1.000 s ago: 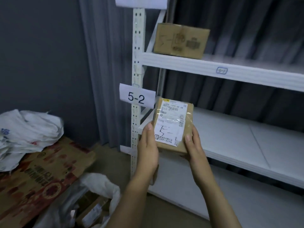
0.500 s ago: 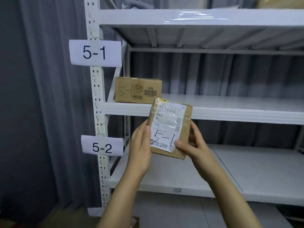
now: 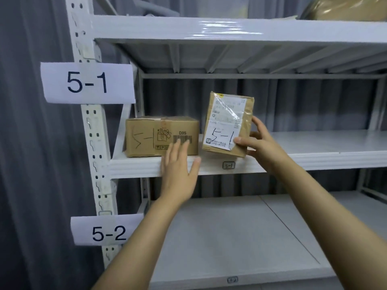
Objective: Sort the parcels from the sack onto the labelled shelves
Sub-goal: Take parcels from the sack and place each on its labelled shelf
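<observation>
Shelf 5-1 (image 3: 314,161) now took the matching parcel (image 3: 228,122) at its front edge, right hand (image 3: 261,146) gripping it, left hand (image 3: 178,166) freed and spread wide.

Right hand (image 3: 261,146) holds parcel (image 3: 227,122) on 5-1 shelf (image 3: 314,161).

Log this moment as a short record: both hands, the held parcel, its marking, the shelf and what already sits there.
right hand: grips the parcel by its right side, thumb on the label
left hand: open, fingers straight, before the shelf edge, holding nothing
parcel: brown, upright, slightly tilted, lower edge at the shelf front
marking: handwritten 5-1
shelf: tagged 5-1, matching sign on the post
already there: cardboard box, left of the parcel, narrow gap between
</observation>
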